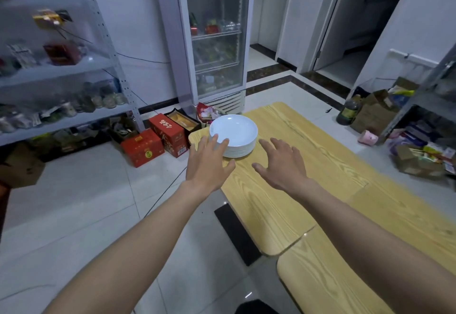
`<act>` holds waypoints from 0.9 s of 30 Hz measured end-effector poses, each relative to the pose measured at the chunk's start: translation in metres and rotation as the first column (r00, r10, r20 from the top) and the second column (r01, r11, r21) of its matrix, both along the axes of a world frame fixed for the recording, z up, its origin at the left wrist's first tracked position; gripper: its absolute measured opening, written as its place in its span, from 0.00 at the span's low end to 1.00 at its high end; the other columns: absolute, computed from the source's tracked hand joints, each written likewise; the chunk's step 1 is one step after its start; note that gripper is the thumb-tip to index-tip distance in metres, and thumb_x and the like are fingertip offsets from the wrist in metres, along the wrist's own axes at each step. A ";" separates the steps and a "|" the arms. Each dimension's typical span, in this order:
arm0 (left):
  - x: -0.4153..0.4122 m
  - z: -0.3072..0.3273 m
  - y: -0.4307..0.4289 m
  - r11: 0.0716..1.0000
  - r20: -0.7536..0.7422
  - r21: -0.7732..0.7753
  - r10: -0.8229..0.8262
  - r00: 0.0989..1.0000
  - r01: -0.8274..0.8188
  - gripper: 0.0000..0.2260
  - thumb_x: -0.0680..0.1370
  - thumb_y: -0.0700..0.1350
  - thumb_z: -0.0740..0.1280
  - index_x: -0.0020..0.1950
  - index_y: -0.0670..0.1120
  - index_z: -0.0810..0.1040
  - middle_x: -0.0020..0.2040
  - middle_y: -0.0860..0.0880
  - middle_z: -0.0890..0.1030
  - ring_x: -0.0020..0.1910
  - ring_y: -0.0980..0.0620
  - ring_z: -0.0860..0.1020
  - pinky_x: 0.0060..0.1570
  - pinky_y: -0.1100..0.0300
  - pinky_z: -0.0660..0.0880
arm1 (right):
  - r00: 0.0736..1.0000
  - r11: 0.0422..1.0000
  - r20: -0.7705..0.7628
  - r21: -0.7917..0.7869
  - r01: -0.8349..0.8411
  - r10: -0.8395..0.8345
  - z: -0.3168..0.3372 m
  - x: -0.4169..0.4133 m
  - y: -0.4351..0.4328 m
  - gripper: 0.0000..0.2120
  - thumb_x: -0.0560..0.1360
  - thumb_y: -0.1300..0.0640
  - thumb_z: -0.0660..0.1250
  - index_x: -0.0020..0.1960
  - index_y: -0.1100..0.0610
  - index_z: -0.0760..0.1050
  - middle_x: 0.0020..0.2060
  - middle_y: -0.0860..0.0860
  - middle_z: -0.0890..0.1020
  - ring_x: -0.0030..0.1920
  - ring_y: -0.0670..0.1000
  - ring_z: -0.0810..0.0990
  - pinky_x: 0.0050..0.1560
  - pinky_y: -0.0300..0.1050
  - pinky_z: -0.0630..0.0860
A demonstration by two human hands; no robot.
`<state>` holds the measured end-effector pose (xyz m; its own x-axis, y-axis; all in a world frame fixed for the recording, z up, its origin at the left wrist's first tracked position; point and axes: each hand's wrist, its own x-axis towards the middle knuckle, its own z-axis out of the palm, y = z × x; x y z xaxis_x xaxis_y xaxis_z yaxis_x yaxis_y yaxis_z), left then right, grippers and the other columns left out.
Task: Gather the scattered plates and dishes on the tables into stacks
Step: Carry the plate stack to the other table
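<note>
**Pale wooden table, one stack of white plates, two empty hands**

Pale wood-grain table (308, 165) lies under both outstretched hands. On the left hand (207, 163) the fingers (212, 142) are straight and spread and hold nothing. Their tips overlap the near left rim of the stack of plates (234, 132); whether they touch it cannot be told. The right hand (281, 165) is also spread, relaxed and empty. It hovers above the table just right of the stack and apart from it.

The stack, several white dishes nested one in another, stands just beyond the fingertips, near the table's far left corner. Behind the wrists, close to the person, a second table (333, 276) of the same wood butts against the first.

Left of the left hand, on the tiled floor (74, 202), stand red boxes (158, 138), with metal shelves (61, 71) of goods further left. Beyond the stack rises a glass-door fridge (217, 37). Far right of the right hand a dark bottle (349, 112) stands on the floor.
</note>
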<state>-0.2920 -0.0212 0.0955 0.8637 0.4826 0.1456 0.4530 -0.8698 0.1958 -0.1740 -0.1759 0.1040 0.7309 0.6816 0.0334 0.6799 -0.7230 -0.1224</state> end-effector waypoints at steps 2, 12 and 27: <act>0.009 -0.003 0.015 1.000 -0.002 -0.007 -0.009 1.000 0.009 0.28 0.81 0.60 0.58 0.79 0.52 0.60 0.79 0.47 0.60 0.78 0.44 0.55 0.75 0.43 0.53 | 1.000 1.000 -0.003 -0.007 0.001 -0.001 -0.004 0.010 0.014 0.34 0.78 0.38 0.59 0.79 0.49 0.54 0.77 0.56 0.61 0.77 0.56 0.56 0.74 0.59 0.56; 0.093 -0.042 0.092 0.997 -0.086 -0.062 -0.049 0.995 0.044 0.29 0.80 0.60 0.59 0.79 0.52 0.59 0.80 0.46 0.58 0.78 0.43 0.54 0.75 0.45 0.53 | 0.988 0.997 -0.148 0.057 0.049 -0.040 -0.042 0.089 0.093 0.33 0.79 0.39 0.60 0.79 0.49 0.55 0.77 0.57 0.60 0.76 0.57 0.59 0.72 0.56 0.62; 0.164 -0.083 0.148 0.955 -0.094 -0.296 -0.010 0.996 -0.018 0.29 0.80 0.57 0.63 0.79 0.52 0.60 0.81 0.47 0.51 0.79 0.46 0.51 0.73 0.48 0.59 | 0.798 0.935 -0.586 0.185 0.301 -0.141 -0.099 0.160 0.140 0.33 0.77 0.42 0.67 0.78 0.46 0.59 0.80 0.53 0.49 0.78 0.56 0.55 0.70 0.53 0.64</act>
